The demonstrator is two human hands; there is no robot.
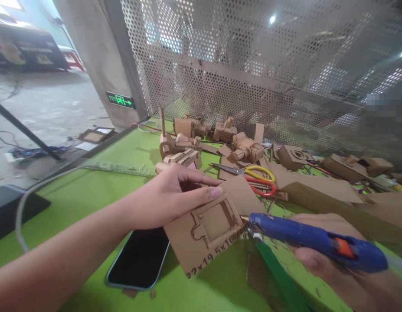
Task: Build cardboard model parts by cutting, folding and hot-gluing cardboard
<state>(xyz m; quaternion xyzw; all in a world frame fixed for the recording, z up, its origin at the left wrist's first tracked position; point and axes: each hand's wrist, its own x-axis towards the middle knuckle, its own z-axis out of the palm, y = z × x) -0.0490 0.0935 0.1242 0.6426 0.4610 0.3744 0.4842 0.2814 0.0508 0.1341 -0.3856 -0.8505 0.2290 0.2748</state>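
A flat piece of cardboard [217,258] with printed numbers is pinched between the thumb and fingers of my left hand [181,197]. Raised cardboard strips on its face form a rectangular outline with a rounded bump on one side. Wrapped under a blue hot glue gun [295,236] is my right hand [344,268]. The gun's metal tip is at or very near the right edge of the raised outline; I cannot tell if it touches. A green-handled tool [279,273] lies below the gun, its metal end by the cardboard. Partly under the cardboard rests a phone [138,260].
Scissors [261,180] with red and yellow handles lie behind the cardboard. Several cardboard camera-like models [248,147] line the back of the green table [80,216], before a perforated metal panel [220,65]. A clear ruler [122,167] and a pale cable [21,216] are at left.
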